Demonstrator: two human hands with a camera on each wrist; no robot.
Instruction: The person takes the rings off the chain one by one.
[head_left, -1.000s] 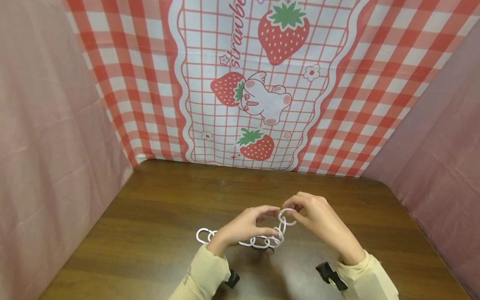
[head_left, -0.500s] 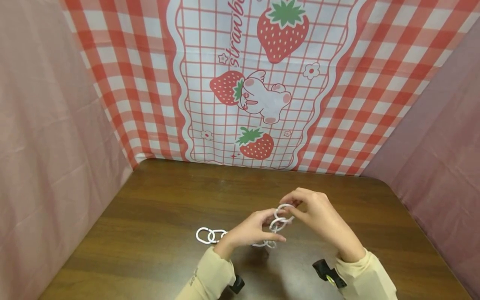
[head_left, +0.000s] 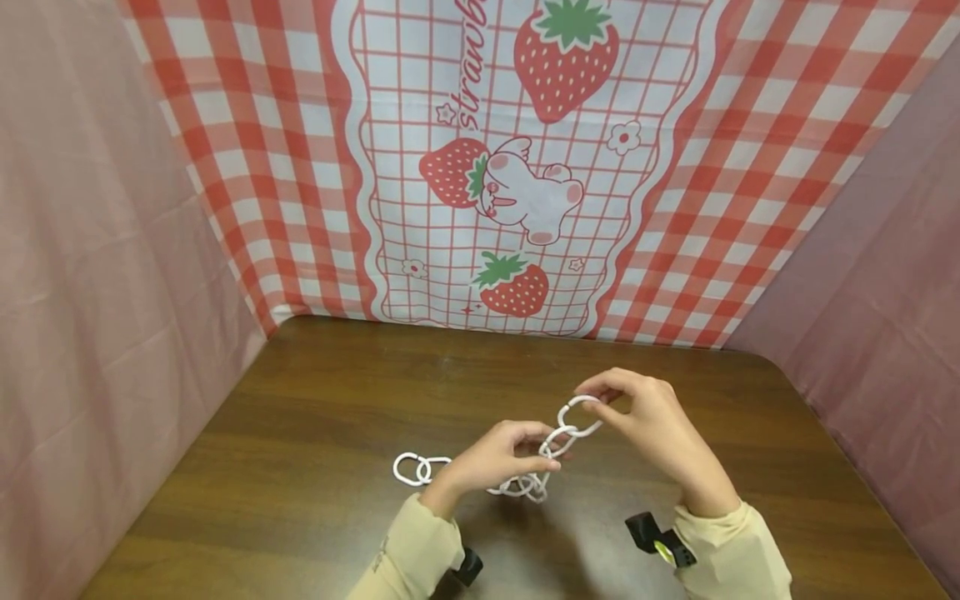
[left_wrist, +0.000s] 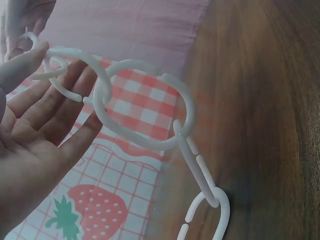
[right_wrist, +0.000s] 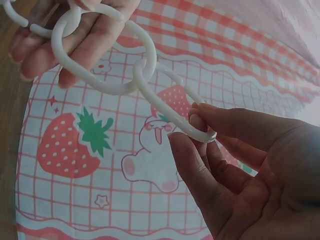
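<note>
A chain of white plastic links [head_left: 517, 483] lies on the brown wooden table [head_left: 315, 433], its far end [head_left: 411, 469] flat to the left. My left hand [head_left: 551, 454] pinches a link [left_wrist: 65, 65] between thumb and fingers, and the chain [left_wrist: 200, 175] hangs from it down to the table. My right hand [head_left: 596, 404] pinches the end link [right_wrist: 192, 125] between thumb and forefinger, raised above the table. Two joined links [head_left: 570, 425] stretch between the hands. In the right wrist view the left hand's fingers [right_wrist: 75, 40] hold the neighbouring link [right_wrist: 110, 55].
A strawberry-and-check cloth [head_left: 517, 167] hangs behind the table, with pink cloth on the left [head_left: 97, 292] and right [head_left: 877, 275]. Black wrist camera mounts [head_left: 651, 536] sit at both cuffs. The table's back right corner [head_left: 772, 367] is rounded.
My right hand has lifted the end link up and slightly right, drawing the links taut away from the left hand. The left hand has stayed near the same spot.
</note>
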